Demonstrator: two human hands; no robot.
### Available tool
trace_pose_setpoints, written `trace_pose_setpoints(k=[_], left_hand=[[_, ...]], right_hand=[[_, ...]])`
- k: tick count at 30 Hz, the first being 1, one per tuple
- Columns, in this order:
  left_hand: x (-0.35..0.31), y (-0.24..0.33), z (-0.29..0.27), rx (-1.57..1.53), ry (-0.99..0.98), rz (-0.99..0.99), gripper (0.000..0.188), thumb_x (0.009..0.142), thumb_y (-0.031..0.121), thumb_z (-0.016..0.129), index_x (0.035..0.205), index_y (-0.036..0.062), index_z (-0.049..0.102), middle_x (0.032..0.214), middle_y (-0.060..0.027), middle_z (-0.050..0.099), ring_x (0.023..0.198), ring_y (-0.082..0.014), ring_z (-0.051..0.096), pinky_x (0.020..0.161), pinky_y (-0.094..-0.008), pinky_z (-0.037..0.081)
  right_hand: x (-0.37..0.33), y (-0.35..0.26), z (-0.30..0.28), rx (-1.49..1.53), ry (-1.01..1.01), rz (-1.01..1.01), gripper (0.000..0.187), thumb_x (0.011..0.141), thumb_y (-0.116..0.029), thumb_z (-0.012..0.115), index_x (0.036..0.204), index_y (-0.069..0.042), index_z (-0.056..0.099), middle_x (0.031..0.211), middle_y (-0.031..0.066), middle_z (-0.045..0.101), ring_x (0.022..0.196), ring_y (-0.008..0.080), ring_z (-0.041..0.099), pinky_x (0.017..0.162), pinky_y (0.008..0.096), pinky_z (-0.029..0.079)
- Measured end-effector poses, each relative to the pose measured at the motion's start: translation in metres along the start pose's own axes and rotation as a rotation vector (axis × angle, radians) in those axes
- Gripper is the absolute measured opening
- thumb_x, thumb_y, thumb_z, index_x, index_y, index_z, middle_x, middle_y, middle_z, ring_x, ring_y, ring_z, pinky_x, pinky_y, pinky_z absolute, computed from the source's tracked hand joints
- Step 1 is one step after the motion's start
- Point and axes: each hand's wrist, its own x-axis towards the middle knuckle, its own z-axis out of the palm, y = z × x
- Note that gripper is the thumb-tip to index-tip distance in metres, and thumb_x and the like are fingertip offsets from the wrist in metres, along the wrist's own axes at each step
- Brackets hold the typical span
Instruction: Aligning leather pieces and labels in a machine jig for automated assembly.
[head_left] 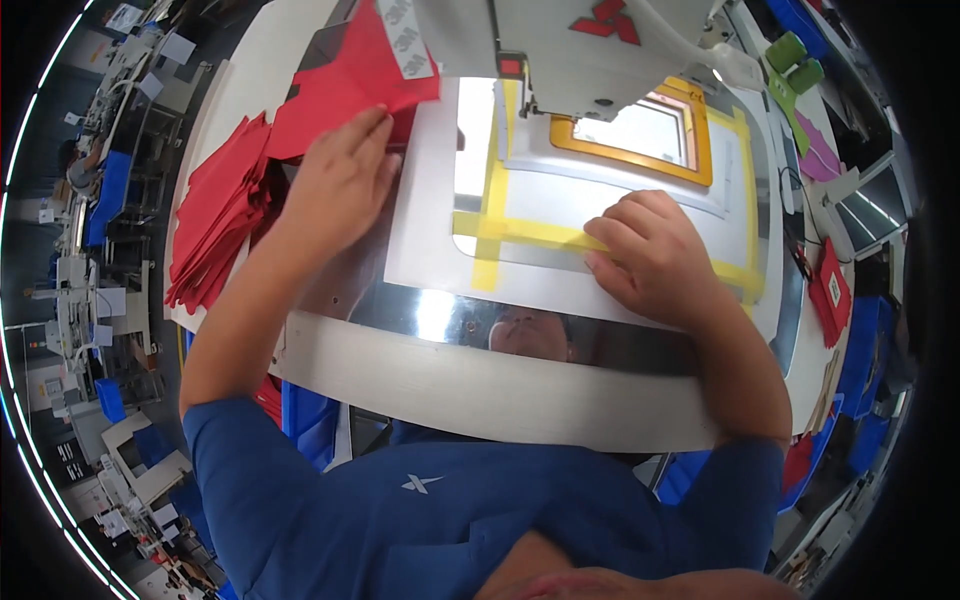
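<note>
My left hand [342,180] lies with its fingers stretched out along the lower edge of a red fabric piece [340,95], left of the sewing machine. A white and grey printed strip [404,38] runs down that fabric. My right hand [648,255] rests by the front edge of a clear plate with yellow tape [530,232]; its fingers are curled and its thumb is close to the forefinger. Anything between them is hidden. Behind it, an orange-yellow frame [695,160] with a rectangular window sits beneath the sewing machine head [590,70].
A thick stack of red fabric pieces [222,205] sits at the left of the table. Green thread spools [795,68] stand at the far right. A shiny metal strip [400,308] runs along the front, and blue bins [308,420] are below the table.
</note>
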Motion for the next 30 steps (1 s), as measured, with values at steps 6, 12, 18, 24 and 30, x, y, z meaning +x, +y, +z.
trace_pose_setpoints(k=[6,12,18,24,30], left_hand=[[-0.007,0.051,0.022,-0.098,-0.115,0.067,0.068,0.108,0.039,0.059,0.157,-0.0063,0.048,0.167,-0.0236,0.044,0.153,-0.0396,0.045,0.127,-0.0516,0.034],[-0.007,0.052,0.024,-0.161,-0.109,0.066,0.076,0.108,0.048,0.055,0.160,-0.0072,0.044,0.169,-0.0244,0.042,0.157,-0.0405,0.040,0.130,-0.0530,0.030],[-0.008,0.051,0.029,-0.180,-0.130,0.036,0.079,0.108,0.052,0.054,0.159,-0.0078,0.045,0.169,-0.0247,0.042,0.156,-0.0411,0.041,0.130,-0.0527,0.031],[-0.004,0.053,0.022,-0.140,-0.102,0.071,0.080,0.104,0.052,0.062,0.156,-0.0086,0.050,0.166,-0.0257,0.047,0.155,-0.0396,0.044,0.129,-0.0505,0.032],[-0.007,0.051,0.019,-0.138,-0.154,0.054,0.082,0.104,0.053,0.061,0.158,-0.0074,0.049,0.169,-0.0232,0.043,0.158,-0.0371,0.040,0.130,-0.0514,0.029]], right_hand=[[0.025,-0.016,0.013,-0.099,-0.110,0.016,0.022,0.090,-0.018,0.078,0.106,-0.004,0.074,0.123,0.0126,0.066,0.102,0.0277,0.064,0.092,0.0407,0.052],[0.071,-0.019,0.044,-0.299,-0.047,-0.080,0.031,0.097,-0.026,0.072,0.115,-0.001,0.077,0.141,0.0160,0.065,0.106,0.0264,0.064,0.090,0.0393,0.051],[0.085,-0.017,0.071,-0.376,-0.115,-0.093,0.033,0.102,-0.030,0.068,0.108,-0.001,0.082,0.143,0.0171,0.066,0.108,0.0266,0.064,0.086,0.0374,0.049],[0.073,-0.020,0.059,-0.477,-0.150,-0.014,0.044,0.109,-0.036,0.061,0.122,0.003,0.076,0.147,0.0139,0.064,0.106,0.0269,0.060,0.089,0.0394,0.048],[0.067,-0.026,0.058,-0.503,-0.151,-0.024,0.043,0.110,-0.036,0.060,0.115,0.000,0.081,0.146,0.0157,0.067,0.107,0.0263,0.060,0.089,0.0388,0.047]])
